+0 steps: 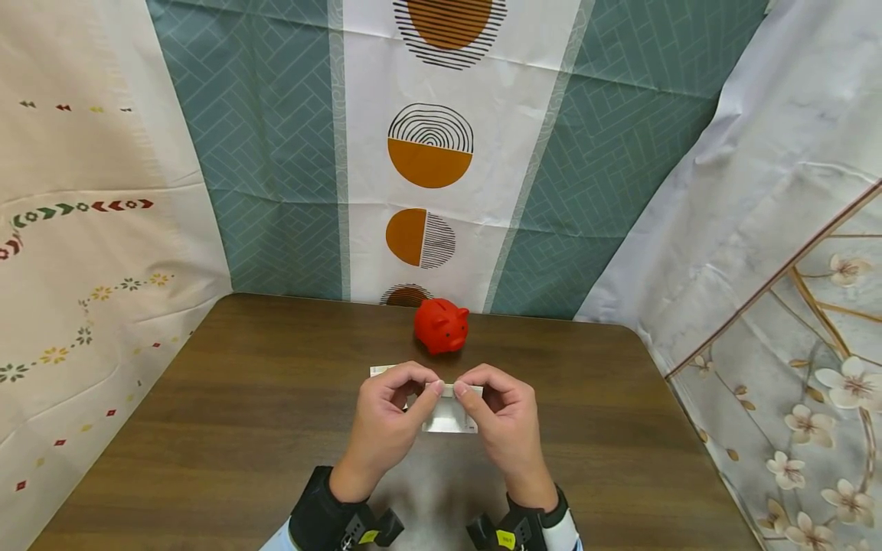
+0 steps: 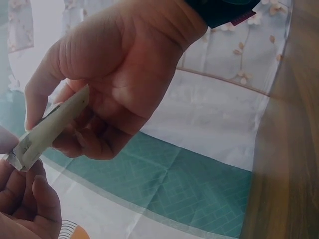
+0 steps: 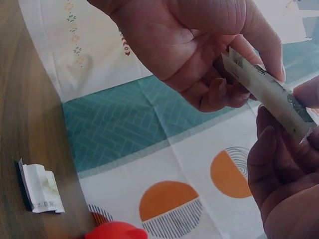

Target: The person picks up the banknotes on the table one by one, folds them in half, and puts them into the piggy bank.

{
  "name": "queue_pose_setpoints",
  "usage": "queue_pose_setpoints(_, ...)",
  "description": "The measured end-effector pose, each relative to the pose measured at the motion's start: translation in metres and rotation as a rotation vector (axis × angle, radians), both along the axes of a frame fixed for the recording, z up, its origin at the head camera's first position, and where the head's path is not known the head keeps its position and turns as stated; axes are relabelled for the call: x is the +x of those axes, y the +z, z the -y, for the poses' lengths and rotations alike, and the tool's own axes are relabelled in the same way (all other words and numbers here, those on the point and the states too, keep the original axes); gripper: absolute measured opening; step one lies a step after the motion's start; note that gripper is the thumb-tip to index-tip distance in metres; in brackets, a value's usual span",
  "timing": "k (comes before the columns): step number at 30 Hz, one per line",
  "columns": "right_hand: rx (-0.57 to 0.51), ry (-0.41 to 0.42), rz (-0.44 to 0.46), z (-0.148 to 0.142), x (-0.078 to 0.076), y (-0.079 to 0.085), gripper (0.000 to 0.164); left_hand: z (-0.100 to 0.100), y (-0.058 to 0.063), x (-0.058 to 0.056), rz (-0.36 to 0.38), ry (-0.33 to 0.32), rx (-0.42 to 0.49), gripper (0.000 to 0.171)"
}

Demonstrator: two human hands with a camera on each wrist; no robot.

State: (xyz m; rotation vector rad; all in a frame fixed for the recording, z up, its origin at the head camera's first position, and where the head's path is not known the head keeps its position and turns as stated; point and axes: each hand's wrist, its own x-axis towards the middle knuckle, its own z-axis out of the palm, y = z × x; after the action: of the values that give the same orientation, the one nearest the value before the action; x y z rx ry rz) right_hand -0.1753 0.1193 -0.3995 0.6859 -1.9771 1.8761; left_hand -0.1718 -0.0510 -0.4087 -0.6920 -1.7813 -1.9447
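Note:
Between my two hands is a narrow folded strip of pale green printed paper (image 3: 271, 94), which looks like a banknote. My left hand (image 1: 387, 417) pinches one end between thumb and forefinger. The other end is pinched the same way by my right hand (image 1: 508, 417). In the left wrist view the strip (image 2: 52, 127) slants with its long side showing, and the fingertips nearly meet on it. Just below the strip, a pale shiny sheet (image 1: 451, 419) shows between the hands; I cannot tell whether it belongs to the strip.
A red piggy bank (image 1: 441, 326) stands beyond the hands near the back of the wooden table (image 1: 241, 428). Another folded pale paper (image 3: 44, 189) lies on the table, partly hidden behind the left hand in the head view. Patterned cloths (image 1: 276, 153) hang around the table.

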Motion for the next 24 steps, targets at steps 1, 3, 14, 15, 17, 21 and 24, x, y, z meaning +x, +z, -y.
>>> queue_pose_setpoints(1,-0.002,0.0,0.005,-0.0002,0.0,0.0001,0.009,0.0,0.0001,0.0,0.004,-0.001,0.0,0.01)
queue_pose_setpoints(3,-0.007,-0.002,0.016,-0.0005,0.0001,0.0003,0.009,0.0001,0.0006,0.0001,0.016,-0.001,-0.001,0.01)
queue_pose_setpoints(14,-0.033,-0.006,-0.019,-0.004,-0.0012,-0.0006,0.01,0.0011,0.0018,0.0004,0.031,0.015,-0.006,0.008)
queue_pose_setpoints(15,-0.035,-0.006,-0.016,-0.0043,-0.0012,-0.0003,0.01,0.0013,0.002,0.0005,0.035,0.014,-0.002,0.009)
queue_pose_setpoints(17,-0.037,-0.011,-0.008,-0.005,-0.0009,-0.0002,0.01,0.0014,0.0021,0.0006,0.034,0.011,0.004,0.01)
queue_pose_setpoints(21,-0.04,-0.019,0.01,-0.0059,-0.0005,-0.0002,0.009,0.0014,0.0005,-0.0001,0.017,0.021,0.006,0.006)
queue_pose_setpoints(24,-0.042,-0.027,0.017,-0.0064,-0.0009,-0.0005,0.009,0.0019,0.0003,-0.0002,0.015,0.03,0.01,0.006)
